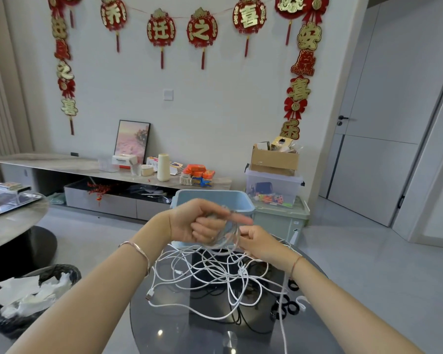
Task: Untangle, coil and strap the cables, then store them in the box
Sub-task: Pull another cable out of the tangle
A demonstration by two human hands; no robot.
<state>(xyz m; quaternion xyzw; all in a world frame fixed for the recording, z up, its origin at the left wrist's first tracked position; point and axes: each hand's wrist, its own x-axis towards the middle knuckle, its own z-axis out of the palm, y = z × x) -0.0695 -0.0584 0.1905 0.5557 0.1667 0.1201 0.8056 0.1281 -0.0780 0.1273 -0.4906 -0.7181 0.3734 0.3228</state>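
Note:
A tangle of white cables (pixel 215 274) lies on the round dark glass table (pixel 169 328), with a black cable (pixel 241 320) under it. My left hand (pixel 197 221) is raised above the pile and grips a small coil of white cable (pixel 225 238) looped round its fingers. My right hand (pixel 256 241) pinches the cable just right of the coil. Motion blurs the coil. The light blue box (pixel 215 198) stands at the table's far edge, behind both hands. Black straps (pixel 289 305) lie at the table's right side.
A bin (pixel 36 297) full of white paper stands on the floor at the left. Stacked storage boxes (pixel 276 192) sit behind the blue box on the right. A long low shelf (pixel 62 164) with clutter runs along the wall. Another table (pixel 10 223) is at far left.

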